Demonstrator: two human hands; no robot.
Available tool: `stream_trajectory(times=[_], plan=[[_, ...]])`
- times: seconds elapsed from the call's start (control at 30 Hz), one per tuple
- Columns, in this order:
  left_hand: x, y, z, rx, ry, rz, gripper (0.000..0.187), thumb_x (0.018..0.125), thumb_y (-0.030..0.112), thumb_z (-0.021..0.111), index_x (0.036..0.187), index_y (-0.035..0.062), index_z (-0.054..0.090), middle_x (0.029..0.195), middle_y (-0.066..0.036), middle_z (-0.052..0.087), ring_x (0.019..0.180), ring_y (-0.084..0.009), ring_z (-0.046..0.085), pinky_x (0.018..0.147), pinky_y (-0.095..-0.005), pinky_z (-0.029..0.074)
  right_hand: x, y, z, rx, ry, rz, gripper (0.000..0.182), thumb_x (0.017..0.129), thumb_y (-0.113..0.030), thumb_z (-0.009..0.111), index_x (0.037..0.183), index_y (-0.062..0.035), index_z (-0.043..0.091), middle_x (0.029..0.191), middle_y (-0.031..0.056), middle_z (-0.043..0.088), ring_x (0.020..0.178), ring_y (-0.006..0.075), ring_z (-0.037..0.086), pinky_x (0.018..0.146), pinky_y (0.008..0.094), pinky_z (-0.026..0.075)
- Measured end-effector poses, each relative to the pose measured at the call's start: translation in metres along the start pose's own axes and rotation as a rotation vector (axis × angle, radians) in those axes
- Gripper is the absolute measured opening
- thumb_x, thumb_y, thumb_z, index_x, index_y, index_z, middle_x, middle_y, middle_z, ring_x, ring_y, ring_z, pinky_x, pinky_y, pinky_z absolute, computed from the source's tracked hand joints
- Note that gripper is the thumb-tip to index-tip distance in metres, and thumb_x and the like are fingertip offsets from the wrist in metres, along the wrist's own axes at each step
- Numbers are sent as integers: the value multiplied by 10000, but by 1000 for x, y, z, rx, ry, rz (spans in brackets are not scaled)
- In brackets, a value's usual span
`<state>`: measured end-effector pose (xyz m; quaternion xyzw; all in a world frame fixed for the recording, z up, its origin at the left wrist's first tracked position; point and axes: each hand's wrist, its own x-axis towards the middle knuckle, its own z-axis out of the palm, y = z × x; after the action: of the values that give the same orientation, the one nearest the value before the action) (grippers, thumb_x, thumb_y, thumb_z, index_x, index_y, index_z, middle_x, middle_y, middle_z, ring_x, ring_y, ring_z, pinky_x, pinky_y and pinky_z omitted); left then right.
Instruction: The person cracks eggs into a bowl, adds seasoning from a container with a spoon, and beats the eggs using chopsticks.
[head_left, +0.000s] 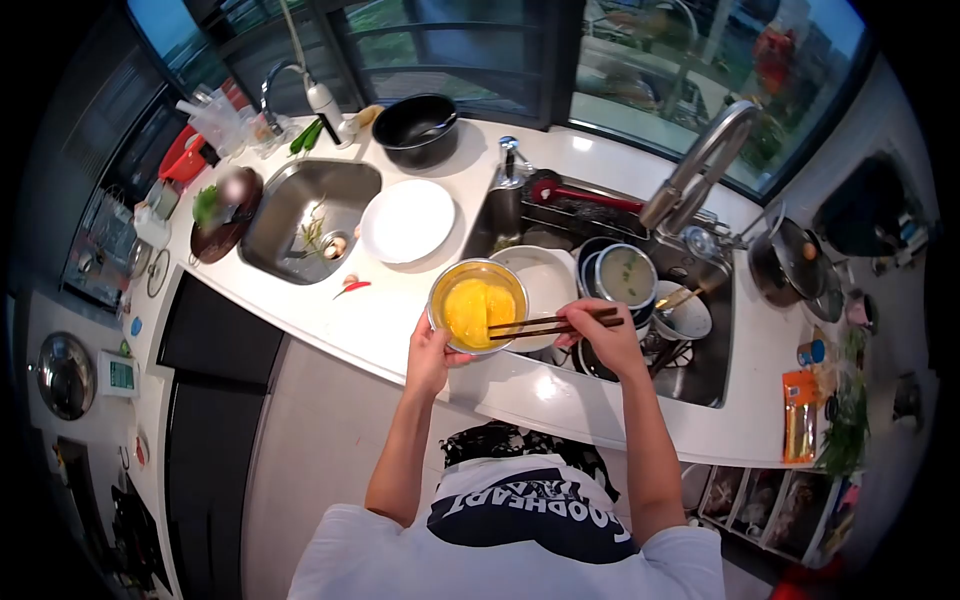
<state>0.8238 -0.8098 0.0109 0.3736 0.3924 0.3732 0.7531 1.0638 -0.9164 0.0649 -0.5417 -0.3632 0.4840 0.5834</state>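
Observation:
My left hand (434, 350) grips the rim and side of a metal bowl (436, 290), its fingers wrapped round the lower left. Yellow beaten egg (466, 308) lies in the bowl. A pair of dark chopsticks (545, 327) is held in my closed right hand (604, 338), with the tips dipped in the egg. The bowl is held over the front edge of the sink, in front of a white pot or dish (540, 280).
The large sink (722, 370) holds several bowls under a tall faucet (690, 170). A white plate (408, 222) and a black bowl (415, 135) stand left of it. A smaller sink (350, 180) contains food scraps. A red chili (355, 288) lies near the counter edge.

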Motion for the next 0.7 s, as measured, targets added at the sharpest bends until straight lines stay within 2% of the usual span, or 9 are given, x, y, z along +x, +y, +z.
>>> stream_trajectory(times=[0.03,0.1,0.17,0.27,0.4,0.5,0.53,0.63,0.7], plan=[[2,-3,11,-5,-26,-2,536,821,-1,391,1348,45,305,999,-147,589,685,-171,654,511,-236,579,-6,-4,-9,34,46,5,198,887,-115,545,915,62,631,788,100,646,678,144,640,614,220,510],[4,-9,32,-16,-77,-11,535,819,-5,397,1344,42,313,996,-147,592,690,-172,655,509,-231,577,-13,-9,-21,-67,277,-207,218,898,-142,525,910,54,621,803,126,647,644,183,647,584,249,519],[5,-14,52,-16,-125,-17,535,815,-11,401,1342,38,316,994,-149,594,689,-175,657,510,-231,577,-27,-9,-49,9,151,-61,226,895,-158,534,904,51,622,787,124,644,625,183,644,578,251,518],[5,-18,80,-3,-202,-37,538,814,-16,401,1342,38,315,993,-149,599,684,-180,660,510,-233,577,-42,-14,-65,38,379,-148,227,893,-160,534,891,48,624,773,120,642,607,182,641,574,252,519],[5,-28,117,29,-282,-93,541,826,-8,390,1355,49,297,1012,-163,603,685,-207,670,526,-238,582,-65,-20,-98,1,245,-48,241,896,-176,540,895,50,622,781,127,646,616,182,642,582,253,522],[7,-40,140,49,-339,-121,545,825,-6,384,1359,49,290,1024,-171,601,697,-219,675,535,-237,584,-75,-22,-108,13,585,-206,240,888,-171,546,893,56,621,780,137,648,608,190,644,564,260,525],[8,-45,148,47,-359,-132,549,822,-9,382,1360,48,289,1025,-172,600,698,-221,675,536,-238,584,-79,-16,-117,-46,605,-241,241,885,-165,544,888,64,618,778,144,648,597,202,645,555,268,529],[13,-61,170,106,-396,-195,551,815,-24,384,1354,66,308,1033,-139,595,699,-202,663,533,-265,582,-103,-27,-139,-64,407,-51,254,897,-173,532,889,68,613,769,145,643,607,209,649,564,271,532],[13,-69,184,109,-442,-225,559,812,-25,382,1357,65,300,1039,-135,587,713,-199,661,544,-273,586,-106,-26,-145,22,660,-187,236,887,-154,534,870,69,610,750,151,634,592,213,646,548,272,530]])
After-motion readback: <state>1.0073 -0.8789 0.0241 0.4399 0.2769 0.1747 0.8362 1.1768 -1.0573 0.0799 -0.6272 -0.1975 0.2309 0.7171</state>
